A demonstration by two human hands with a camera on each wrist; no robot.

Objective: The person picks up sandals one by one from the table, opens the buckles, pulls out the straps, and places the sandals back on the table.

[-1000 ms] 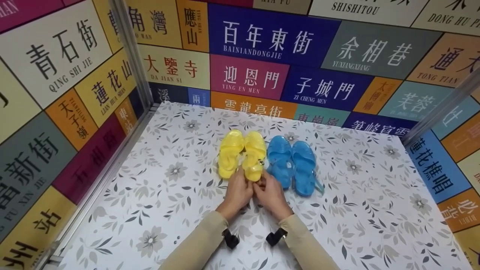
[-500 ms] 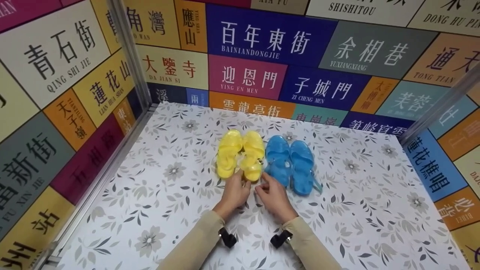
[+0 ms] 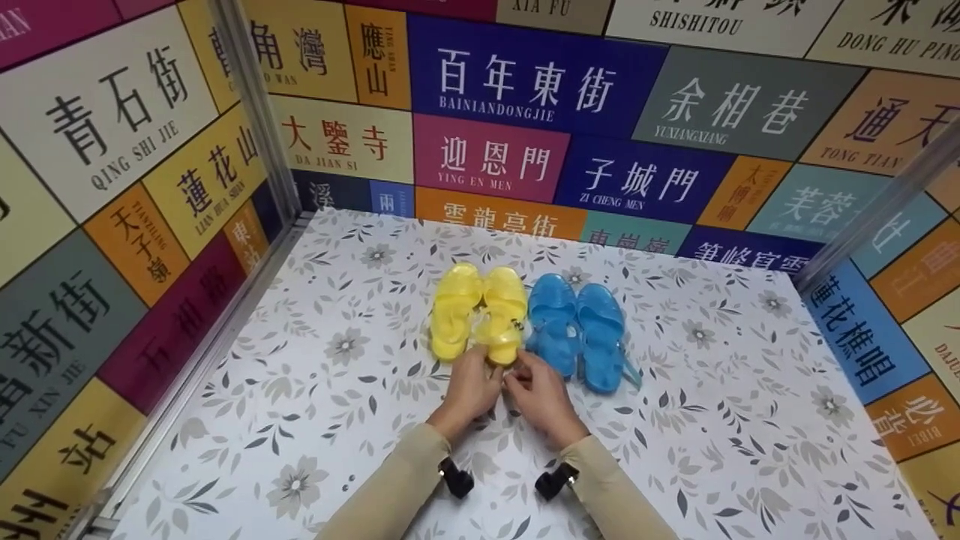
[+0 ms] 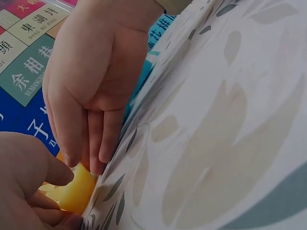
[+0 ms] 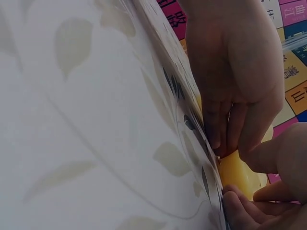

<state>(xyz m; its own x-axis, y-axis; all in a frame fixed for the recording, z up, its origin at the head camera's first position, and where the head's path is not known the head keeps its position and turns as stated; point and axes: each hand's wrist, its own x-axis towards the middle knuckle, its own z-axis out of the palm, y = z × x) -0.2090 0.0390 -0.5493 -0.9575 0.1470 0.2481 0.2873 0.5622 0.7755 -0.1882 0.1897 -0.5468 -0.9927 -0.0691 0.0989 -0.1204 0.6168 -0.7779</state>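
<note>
A pair of yellow jelly sandals [image 3: 456,307] lies side by side on the floral sheet, toes pointing away from me. My left hand [image 3: 469,390] is at the left side of the right-hand yellow sandal's heel [image 4: 79,191], its thumb and fingers bent about the edge. Across from it, my right hand [image 3: 541,394] holds the heel's right side between thumb and fingers. Both hands are low, close to the sheet. In the right wrist view the yellow heel [image 5: 235,172] shows between the two hands; the fingertips partly cover it.
Just right of the yellow pair lies a pair of blue jelly sandals [image 3: 602,330], with a loose strap [image 3: 632,373] sticking out at the right. Behind and at both sides stand panels [image 3: 491,157] printed with colourful place names, joined by metal posts [image 3: 262,112].
My right hand stood slightly off the heel half a second ago and has come back in against it. My left hand stays at the heel. The sandals show no clear shift.
</note>
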